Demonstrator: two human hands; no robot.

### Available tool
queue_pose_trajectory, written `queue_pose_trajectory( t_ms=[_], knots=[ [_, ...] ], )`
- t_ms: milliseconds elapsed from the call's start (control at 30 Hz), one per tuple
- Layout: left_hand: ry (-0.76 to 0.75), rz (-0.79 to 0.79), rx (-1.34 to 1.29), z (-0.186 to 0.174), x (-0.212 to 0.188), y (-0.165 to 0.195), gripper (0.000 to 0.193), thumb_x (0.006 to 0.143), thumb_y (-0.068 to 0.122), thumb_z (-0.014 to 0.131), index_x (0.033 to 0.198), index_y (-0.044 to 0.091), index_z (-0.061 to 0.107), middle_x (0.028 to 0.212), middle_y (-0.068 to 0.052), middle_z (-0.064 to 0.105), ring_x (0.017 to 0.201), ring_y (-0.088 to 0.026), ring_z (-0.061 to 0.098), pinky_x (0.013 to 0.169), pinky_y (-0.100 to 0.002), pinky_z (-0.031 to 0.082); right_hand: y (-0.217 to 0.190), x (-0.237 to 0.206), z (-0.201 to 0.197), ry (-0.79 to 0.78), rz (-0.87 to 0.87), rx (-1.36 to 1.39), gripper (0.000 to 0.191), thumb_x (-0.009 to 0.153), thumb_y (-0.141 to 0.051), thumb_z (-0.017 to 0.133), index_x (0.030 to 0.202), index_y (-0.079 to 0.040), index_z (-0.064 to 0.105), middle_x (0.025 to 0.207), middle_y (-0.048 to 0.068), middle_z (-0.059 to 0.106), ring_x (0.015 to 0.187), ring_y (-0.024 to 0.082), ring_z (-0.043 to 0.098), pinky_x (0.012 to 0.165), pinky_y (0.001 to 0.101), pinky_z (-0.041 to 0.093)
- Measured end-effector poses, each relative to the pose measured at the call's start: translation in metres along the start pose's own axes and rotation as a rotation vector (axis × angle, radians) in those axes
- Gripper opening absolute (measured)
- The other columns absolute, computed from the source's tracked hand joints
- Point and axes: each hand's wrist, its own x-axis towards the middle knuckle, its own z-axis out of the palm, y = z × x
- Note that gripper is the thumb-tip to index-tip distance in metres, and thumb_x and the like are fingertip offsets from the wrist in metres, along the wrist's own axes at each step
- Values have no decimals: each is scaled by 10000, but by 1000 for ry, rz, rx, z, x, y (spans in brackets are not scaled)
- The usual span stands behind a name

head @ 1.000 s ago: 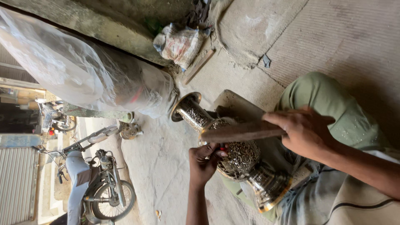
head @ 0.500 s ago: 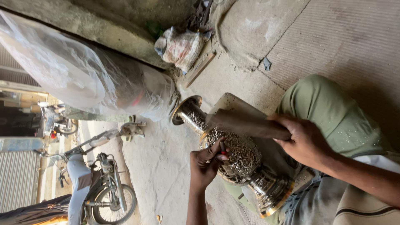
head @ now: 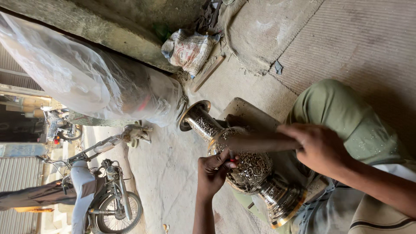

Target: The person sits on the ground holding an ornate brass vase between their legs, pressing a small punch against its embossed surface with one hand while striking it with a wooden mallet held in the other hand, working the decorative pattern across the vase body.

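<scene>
You are chasing the pattern on the metal vase (head: 247,167), mid-strike.

The vase lies tilted across your lap. Your left hand (head: 213,170) pinches a small punch (head: 232,157) against its belly; your right hand (head: 318,147) is closed around a wooden mallet (head: 255,141). Next blow needs the punch held steady. A crumpled printed sack (head: 188,48) lies by the wall, near a clear plastic-wrapped bundle (head: 86,82).

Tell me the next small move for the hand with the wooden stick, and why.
Probably bring the wooden stick down onto the small tool that the left hand pinches against the patterned metal vase. The right hand holds the stick just above the vase body, in line with that tool, and the vase lies propped on its side across the lap.
</scene>
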Motion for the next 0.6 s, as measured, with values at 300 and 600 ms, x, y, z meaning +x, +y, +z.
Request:
queue_pose_trajectory(
  t_ms=[300,600],
  knots=[
    [-2,-43,-54,-1,2,-1,328,905,-119,677,1197,20,730,955,-63,775,837,-87,692,747,-266,596,2,0,-4,171,-11,240,468,728,3,731,1182,-107,695,924,63,774,727,181,743,628,334,593],
    [-7,-10,-17,-5,1,-10,319,948,-130,673,1220,17,752,979,-74,783,856,-85,690,775,-273,597,-4,3,-7,-63,127,25,578,741,6,756,1286,-175,691,943,42,776,643,182,734,559,315,591]
  ],
)
